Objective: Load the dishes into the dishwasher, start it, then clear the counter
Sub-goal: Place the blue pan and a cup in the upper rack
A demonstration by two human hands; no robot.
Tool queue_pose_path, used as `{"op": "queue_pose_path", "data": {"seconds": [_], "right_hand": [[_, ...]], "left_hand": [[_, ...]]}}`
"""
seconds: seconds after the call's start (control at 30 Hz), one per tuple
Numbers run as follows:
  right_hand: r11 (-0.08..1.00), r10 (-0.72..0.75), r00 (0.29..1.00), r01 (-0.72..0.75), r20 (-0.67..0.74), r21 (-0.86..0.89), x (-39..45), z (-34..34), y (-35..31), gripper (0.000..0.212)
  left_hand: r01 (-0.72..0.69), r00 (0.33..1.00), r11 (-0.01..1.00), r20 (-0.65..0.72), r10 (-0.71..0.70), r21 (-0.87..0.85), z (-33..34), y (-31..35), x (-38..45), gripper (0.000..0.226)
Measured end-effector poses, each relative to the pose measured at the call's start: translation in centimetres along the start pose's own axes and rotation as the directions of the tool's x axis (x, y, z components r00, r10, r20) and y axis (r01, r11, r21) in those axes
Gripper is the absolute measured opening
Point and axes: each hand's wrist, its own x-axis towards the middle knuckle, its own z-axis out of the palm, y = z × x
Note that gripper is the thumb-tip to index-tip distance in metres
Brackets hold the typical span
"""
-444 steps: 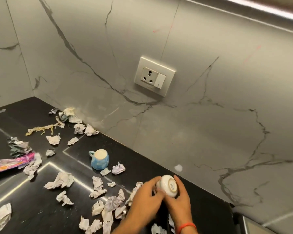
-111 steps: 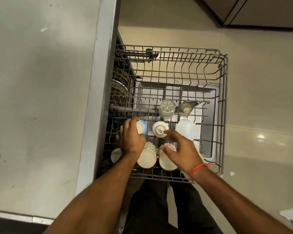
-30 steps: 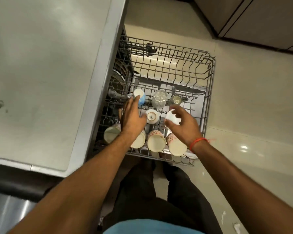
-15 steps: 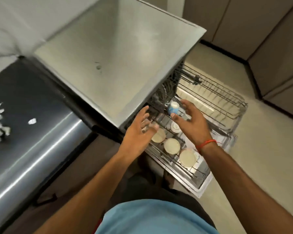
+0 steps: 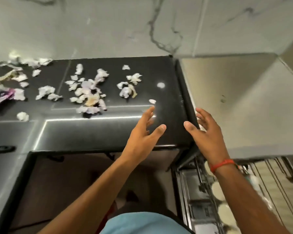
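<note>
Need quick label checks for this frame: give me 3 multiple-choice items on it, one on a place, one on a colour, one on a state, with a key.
1. Where do the crumpled paper scraps lie?
A. on the black counter
B. in the dishwasher rack
C. on the floor

2. What colour is the band on the right wrist?
A. blue
B. orange-red
C. white

3. What are the hands doing?
A. both grip a cup
B. the left hand pinches a scrap
C. both are open and hold nothing

Key: 1 A, the scraps are strewn over the dark counter top by the marble wall. 2 B, an orange-red band circles the wrist behind the right hand. 3 C, the left hand and the right hand have spread fingers with nothing in them, over the counter's right end.
</note>
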Motion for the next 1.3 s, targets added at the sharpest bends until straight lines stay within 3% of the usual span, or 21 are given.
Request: {"op": "queue_pose_path", "data": {"seconds": [0.17,0.4,0.7,1.0,1.3], "right_hand": [[0.997,-0.077,0.973,0.073,0.217,0.025,2.7,9.6,-3.4,0.056],[0.992,-0.129,0.862,0.118,0.49,0.053,3.2,19.6,-7.1,0.059],[0.973,-0.226,0.629,0.181,0.744,0.143,2.5,28.4,-11.7,0.055],[0.951,-0.252,0.335,0.261,0.908,0.168,0.7,35.7,-15.0,0.057],[0.931,-0.099,0.111,0.362,0.989,0.053,-3.8,47.8,-15.1,0.048]], "left_hand": [[0.037,0.971,0.998,-0.234,-0.05,-0.059,-8.7,-1.8,0.1,0.064],[0.107,0.856,0.988,-0.496,-0.15,-0.114,-16.3,-3.8,-2.4,0.064],[0.12,0.609,0.973,-0.76,-0.228,-0.196,-21.0,-4.2,-6.1,0.063],[0.102,0.353,0.943,-0.875,-0.331,-0.316,-24.4,-5.4,-8.7,0.062],[0.014,0.238,0.849,-0.823,-0.516,-0.528,-32.5,-9.9,-8.8,0.066]]}}
